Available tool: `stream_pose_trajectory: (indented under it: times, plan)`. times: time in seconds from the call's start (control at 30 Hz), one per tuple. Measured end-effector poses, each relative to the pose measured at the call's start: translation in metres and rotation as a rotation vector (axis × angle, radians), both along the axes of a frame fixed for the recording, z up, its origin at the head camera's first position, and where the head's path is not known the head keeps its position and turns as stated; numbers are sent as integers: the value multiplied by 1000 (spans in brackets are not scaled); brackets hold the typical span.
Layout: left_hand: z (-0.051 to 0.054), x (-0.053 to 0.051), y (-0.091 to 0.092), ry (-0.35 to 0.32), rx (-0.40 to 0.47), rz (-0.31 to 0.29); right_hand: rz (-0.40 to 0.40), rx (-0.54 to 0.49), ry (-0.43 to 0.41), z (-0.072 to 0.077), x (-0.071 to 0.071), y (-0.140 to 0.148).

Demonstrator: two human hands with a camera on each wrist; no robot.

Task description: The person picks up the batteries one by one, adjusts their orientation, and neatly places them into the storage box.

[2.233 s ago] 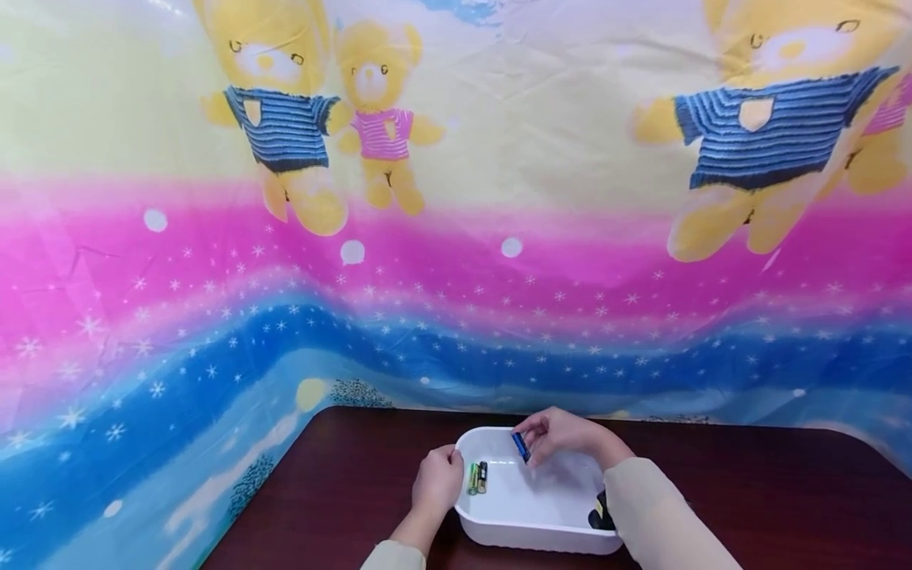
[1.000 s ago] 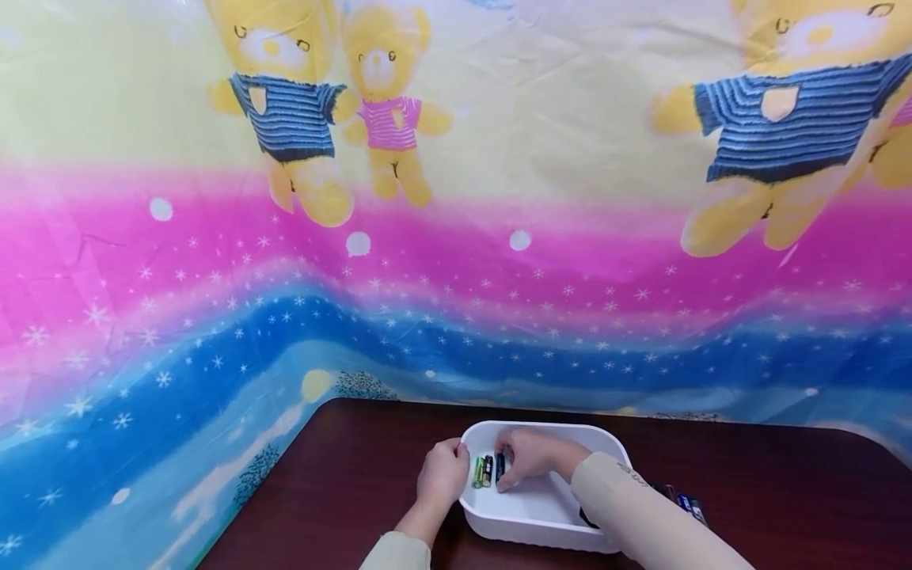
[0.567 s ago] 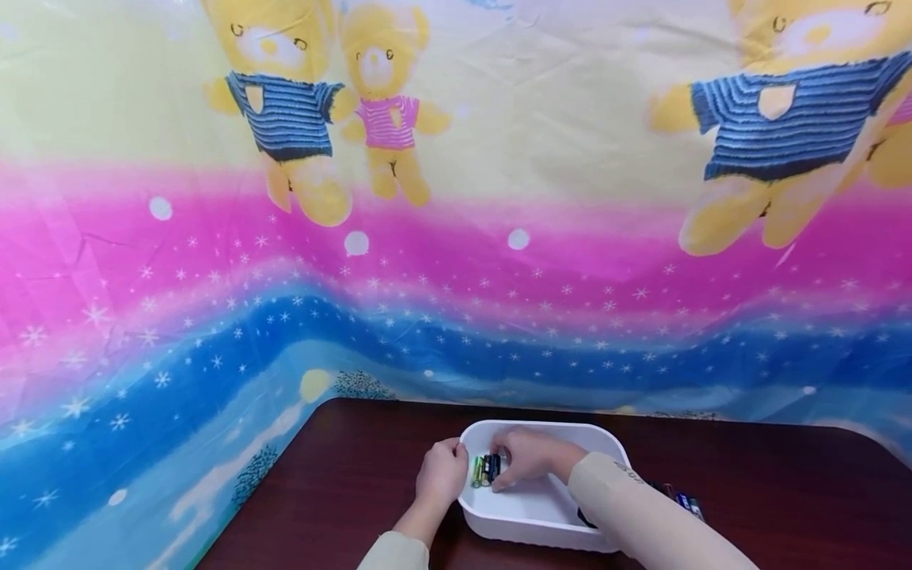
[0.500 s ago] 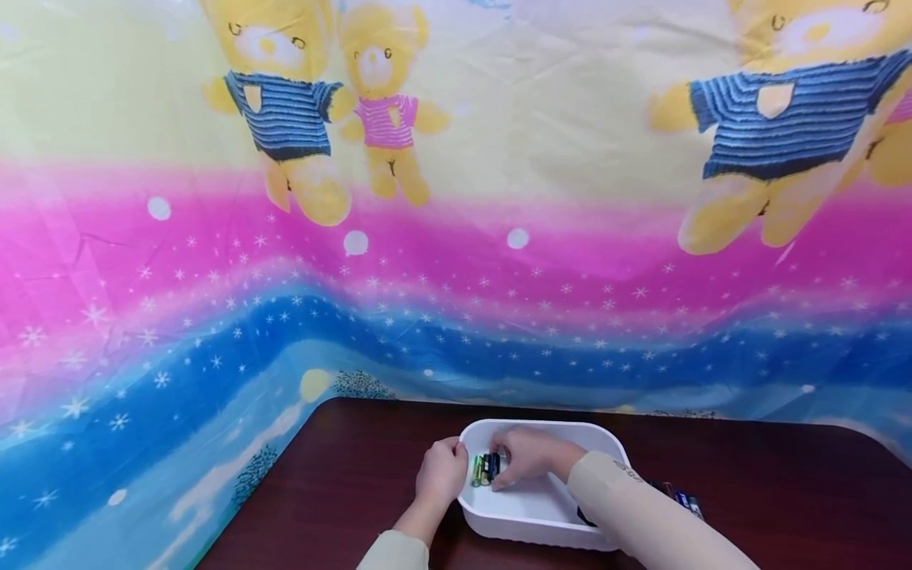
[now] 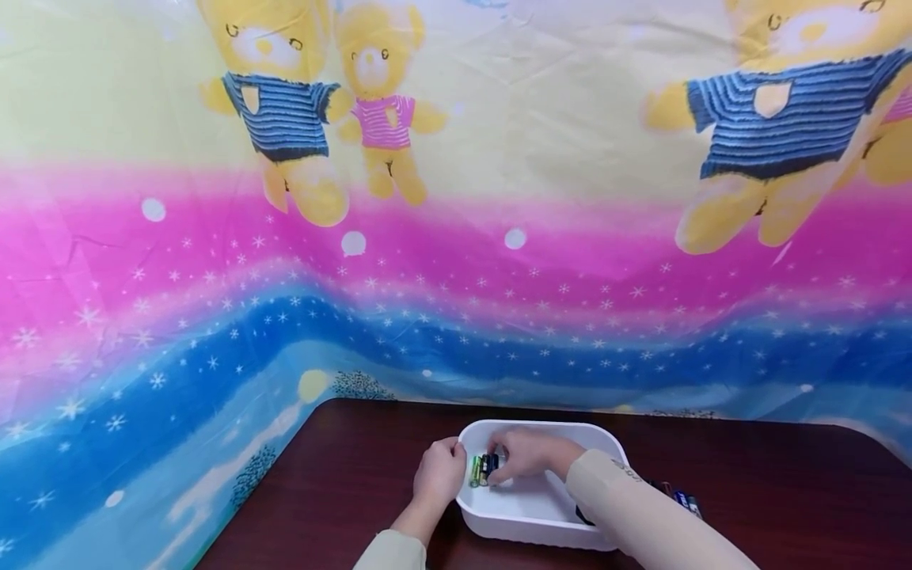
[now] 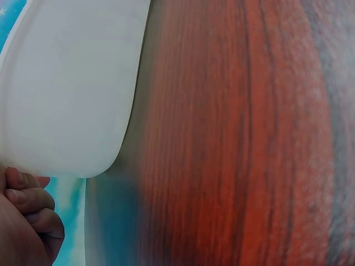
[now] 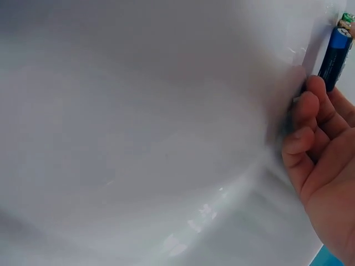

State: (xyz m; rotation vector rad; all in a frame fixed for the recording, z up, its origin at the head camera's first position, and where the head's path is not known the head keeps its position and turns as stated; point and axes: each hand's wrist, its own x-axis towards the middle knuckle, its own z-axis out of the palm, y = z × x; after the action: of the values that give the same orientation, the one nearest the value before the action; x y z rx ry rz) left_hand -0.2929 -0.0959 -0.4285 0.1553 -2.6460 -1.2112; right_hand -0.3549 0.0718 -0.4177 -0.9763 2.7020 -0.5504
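In the head view a white plastic tub stands on the table. My left hand grips its left rim; the left wrist view shows that hand's curled fingers at the tub's corner. Inside the tub, my right hand pinches a dark blue battery between thumb and finger. It lies alongside a black-and-gold battery and a green battery, forming a row by the left wall. In the right wrist view the blue-topped battery stays at the fingertips, the others partly behind it.
Several more batteries lie on the dark wooden table right of the tub, partly behind the right sleeve. A black object in the tub's front right is mostly hidden. A printed bear curtain hangs behind.
My right hand has brought the blue battery left and down from above the tub's back, up against the other two. The left hand keeps its hold on the rim.
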Motion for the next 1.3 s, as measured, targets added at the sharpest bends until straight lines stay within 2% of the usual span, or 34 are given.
stream_pose_trajectory:
  times: [0.2, 0.3, 0.37, 0.53, 0.63, 0.77, 0.97, 1.13, 1.3]
  plan:
    - [0, -1, 0, 0, -12, -6, -75, -21, -209, 8, 2, 0]
    - [-1, -1, -1, -6, -12, -4, -72, -43, -265, 18, 2, 1]
    - [-1, 0, -2, -3, -13, -4, -52, -83, -283, 30, 3, 4]
    - [0, 0, -3, 9, -13, -2, -6, -191, -249, 64, 0, 22]
    - [2, -1, -1, 5, 3, -7, -13, -230, -206, 74, -3, 41]
    - [1, 1, 0, -4, 19, -15, -30, -248, -155, 75, -1, 70]
    - [-5, 3, 0, -10, 59, -25, -80, -291, -102, 69, 4, 116]
    - [-9, 1, -2, -19, 83, -16, -132, -316, -118, 63, 9, 154]
    - [-7, -1, -3, -6, 96, -23, -135, -273, -115, 56, 20, 193]
